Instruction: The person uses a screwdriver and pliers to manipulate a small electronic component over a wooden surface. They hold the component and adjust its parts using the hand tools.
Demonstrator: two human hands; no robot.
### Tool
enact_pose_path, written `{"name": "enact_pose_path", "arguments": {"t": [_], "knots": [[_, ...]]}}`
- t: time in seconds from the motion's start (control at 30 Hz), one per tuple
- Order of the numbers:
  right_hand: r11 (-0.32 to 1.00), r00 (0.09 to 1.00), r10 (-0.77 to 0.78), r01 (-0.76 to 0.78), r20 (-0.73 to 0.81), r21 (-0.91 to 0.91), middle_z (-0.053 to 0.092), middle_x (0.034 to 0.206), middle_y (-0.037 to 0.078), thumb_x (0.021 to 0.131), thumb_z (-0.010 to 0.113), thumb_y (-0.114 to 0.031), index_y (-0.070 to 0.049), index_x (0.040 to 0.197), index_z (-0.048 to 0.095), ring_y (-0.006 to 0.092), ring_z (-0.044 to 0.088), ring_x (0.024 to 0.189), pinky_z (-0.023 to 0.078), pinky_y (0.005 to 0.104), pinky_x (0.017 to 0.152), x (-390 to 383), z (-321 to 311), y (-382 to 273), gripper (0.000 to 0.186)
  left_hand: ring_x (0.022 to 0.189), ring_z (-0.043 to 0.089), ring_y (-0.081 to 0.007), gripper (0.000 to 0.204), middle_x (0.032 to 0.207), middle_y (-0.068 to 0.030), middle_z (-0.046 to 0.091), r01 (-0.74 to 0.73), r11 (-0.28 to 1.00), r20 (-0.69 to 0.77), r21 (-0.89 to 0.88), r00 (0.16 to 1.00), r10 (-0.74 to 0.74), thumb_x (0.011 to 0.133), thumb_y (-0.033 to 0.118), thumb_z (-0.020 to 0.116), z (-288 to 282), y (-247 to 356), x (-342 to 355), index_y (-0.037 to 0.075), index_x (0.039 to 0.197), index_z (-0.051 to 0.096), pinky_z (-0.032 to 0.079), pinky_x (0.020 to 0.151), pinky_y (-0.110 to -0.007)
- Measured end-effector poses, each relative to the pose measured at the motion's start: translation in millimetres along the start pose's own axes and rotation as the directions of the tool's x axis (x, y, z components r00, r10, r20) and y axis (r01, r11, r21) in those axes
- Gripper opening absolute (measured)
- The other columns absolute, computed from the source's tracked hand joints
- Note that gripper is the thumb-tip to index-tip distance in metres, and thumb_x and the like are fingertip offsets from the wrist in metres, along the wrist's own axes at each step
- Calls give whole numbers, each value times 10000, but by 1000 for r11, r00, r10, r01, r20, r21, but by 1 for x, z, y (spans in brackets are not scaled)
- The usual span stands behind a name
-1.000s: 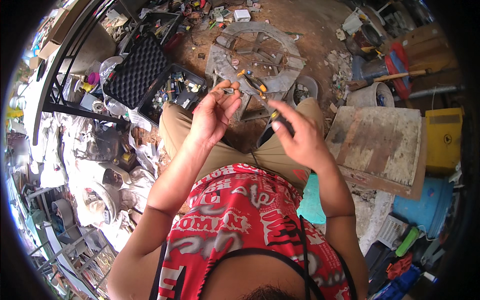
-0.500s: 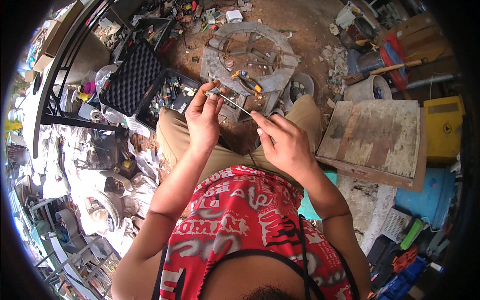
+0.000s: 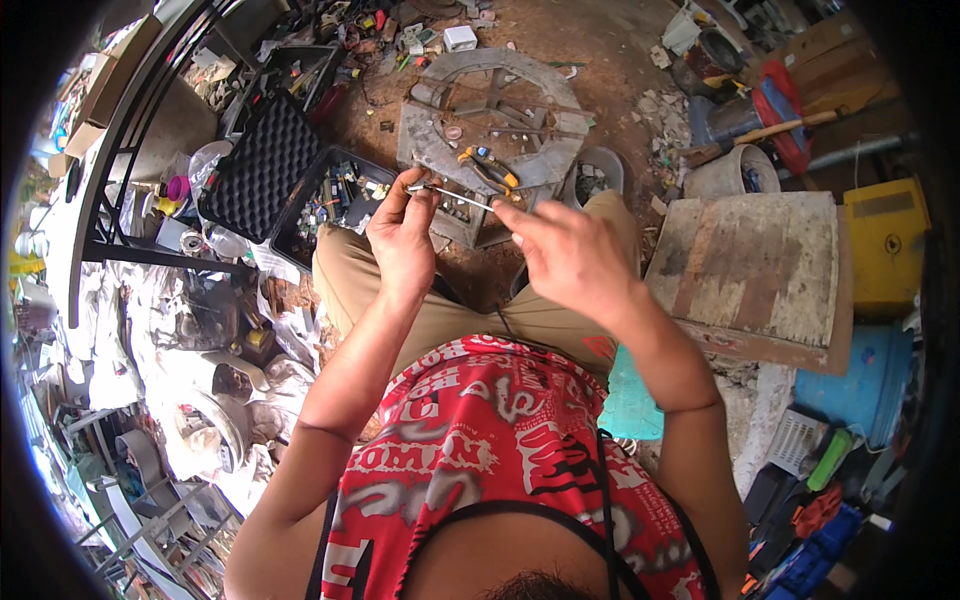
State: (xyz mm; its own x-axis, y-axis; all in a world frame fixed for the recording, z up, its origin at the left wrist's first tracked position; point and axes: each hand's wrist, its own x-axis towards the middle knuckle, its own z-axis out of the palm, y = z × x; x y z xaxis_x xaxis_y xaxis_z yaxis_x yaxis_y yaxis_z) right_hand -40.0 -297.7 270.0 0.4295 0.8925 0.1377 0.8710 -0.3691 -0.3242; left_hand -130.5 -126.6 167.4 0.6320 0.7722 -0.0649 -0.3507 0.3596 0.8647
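Pinched between the thumb and fingers of my left hand (image 3: pixel 400 240) is a small metallic part (image 3: pixel 419 187), too small to identify. My right hand (image 3: pixel 578 258), slightly blurred, grips a thin screwdriver (image 3: pixel 466 199). The fingers hide its handle, and its bright shaft runs leftward to the small part. Both hands are above my knees. Just beyond them, pliers with yellow and black handles (image 3: pixel 490 172) lie on a grey octagonal metal frame (image 3: pixel 430 140) with a round opening.
To the left, an open black case (image 3: pixel 262 165) with a foam-lined lid holds small parts. A bucket (image 3: pixel 612 170) stands right of the frame. A worn wooden board (image 3: pixel 750 265) lies at the right, near a yellow box (image 3: pixel 888 240). Scattered debris and a white box (image 3: pixel 460 39) lie beyond.
My right hand has shifted slightly and its fingers have changed position around the screwdriver, whose shaft now lies flatter. My left hand stays nearly in place with the small part.
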Motion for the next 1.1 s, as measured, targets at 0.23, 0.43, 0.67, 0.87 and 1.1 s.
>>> {"name": "enact_pose_path", "arguments": {"t": [0.23, 0.43, 0.67, 0.87, 1.1], "knots": [[987, 981, -61, 87, 185, -136, 625, 826, 127, 836, 615, -119, -120, 1178, 659, 320, 649, 728, 536, 432, 636, 26, -33, -11, 345, 1010, 647, -198, 233, 1148, -129, 637, 35, 991, -43, -126, 998, -41, 978, 82, 520, -8, 1, 4, -28, 1177, 571, 535, 890, -307], [994, 990, -32, 18, -136, -105, 567, 828, 77, 838, 615, -119, -161, 1249, 621, 281, 639, 690, 536, 394, 595, -10, 34, -13, 413, 1014, 655, -211, 231, 1100, -126, 650, 92, 962, -50, -256, 993, -108, 1012, 133, 454, -11, -9, 8, -15, 1147, 570, 551, 853, -309], [998, 997, 27, -31, -76, -58, 584, 847, 88, 844, 615, -127, -191, 1254, 621, 306, 644, 692, 537, 423, 609, -5, 35, -4, 415, 1009, 648, -212, 210, 1087, -111, 643, 97, 981, -70, -167, 991, -110, 973, 44, 494, -6, -9, 4, -26, 1157, 568, 549, 887, -319], [999, 998, -1, 4, 68, -47, 614, 829, 117, 835, 603, -122, -174, 1178, 670, 337, 644, 698, 535, 452, 636, 13, 12, 10, 353, 983, 647, -204, 226, 1079, -119, 639, 103, 984, -74, -144, 991, -114, 957, 38, 513, -6, -15, 4, -36, 1165, 563, 547, 894, -318], [972, 957, -54, 115, 284, -203, 655, 809, 134, 793, 585, -100, -154, 1105, 698, 340, 667, 757, 538, 457, 655, 52, -21, 2, 336, 973, 648, -208, 247, 1090, -120, 638, 129, 968, -112, -215, 981, -156, 951, 47, 526, -2, -20, 6, -50, 1177, 551, 541, 907, -327]]}}
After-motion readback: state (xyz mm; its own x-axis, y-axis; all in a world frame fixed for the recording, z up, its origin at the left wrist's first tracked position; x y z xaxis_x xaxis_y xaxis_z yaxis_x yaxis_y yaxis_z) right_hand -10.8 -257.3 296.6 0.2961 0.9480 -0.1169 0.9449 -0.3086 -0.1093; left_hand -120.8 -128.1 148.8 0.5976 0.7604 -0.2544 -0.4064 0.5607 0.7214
